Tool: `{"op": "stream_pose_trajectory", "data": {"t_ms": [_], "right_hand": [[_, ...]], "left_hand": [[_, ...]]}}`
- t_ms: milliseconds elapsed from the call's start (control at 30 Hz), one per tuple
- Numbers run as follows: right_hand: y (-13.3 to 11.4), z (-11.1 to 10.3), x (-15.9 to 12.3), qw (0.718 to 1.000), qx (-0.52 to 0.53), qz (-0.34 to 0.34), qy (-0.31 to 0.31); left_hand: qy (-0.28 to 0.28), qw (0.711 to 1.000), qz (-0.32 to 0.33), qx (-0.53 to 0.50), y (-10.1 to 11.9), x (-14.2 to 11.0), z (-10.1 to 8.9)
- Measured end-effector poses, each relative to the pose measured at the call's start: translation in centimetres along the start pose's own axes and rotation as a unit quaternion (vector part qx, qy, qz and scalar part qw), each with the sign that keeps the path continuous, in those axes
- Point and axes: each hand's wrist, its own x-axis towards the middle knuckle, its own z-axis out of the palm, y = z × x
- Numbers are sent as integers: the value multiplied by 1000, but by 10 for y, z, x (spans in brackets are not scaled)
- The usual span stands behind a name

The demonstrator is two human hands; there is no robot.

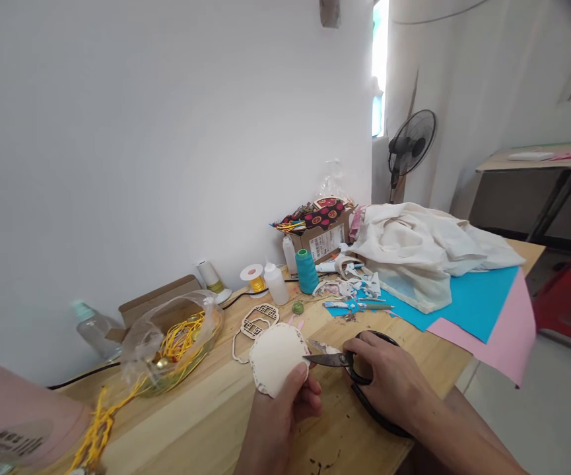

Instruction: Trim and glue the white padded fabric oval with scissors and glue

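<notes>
My left hand [285,409] pinches a pale round fabric-covered piece [276,357] with a scalloped edge, held above the wooden table [206,412]. My right hand [389,379] grips black scissors [349,361] through their large handle loops. The blades point left and touch the right edge of the round piece. Just behind it on the table lie thin wooden cut-out frames [255,323].
A plastic bag of yellow tassels [179,343] lies at the left. Glue bottle [275,282], teal thread spool [307,270], gold wire spool [254,277] and a cardboard box [322,239] stand behind. White cloth [424,254], blue [468,300] and pink paper [503,336] cover the right end. A fan [410,145] stands beyond.
</notes>
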Motion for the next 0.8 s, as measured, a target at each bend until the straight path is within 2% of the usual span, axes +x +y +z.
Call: {"op": "stream_pose_trajectory", "data": {"t_ms": [133,300,500,667,800], "right_hand": [[0,0,2,1000,-14,19,7],[2,-2,3,998,-26,55,32],[-1,-6,-3,998,40,-4,43],[-2,-5,-3,997,59,-22,43],[-2,-3,-2,997,48,-27,47]], "left_hand": [[-2,1000,-9,7,1,-1,1],[-44,999,-13,22,5,-8,4],[23,999,40,4,10,-11,10],[13,999,43,3,7,-7,9],[-19,999,26,3,3,-4,4]]}}
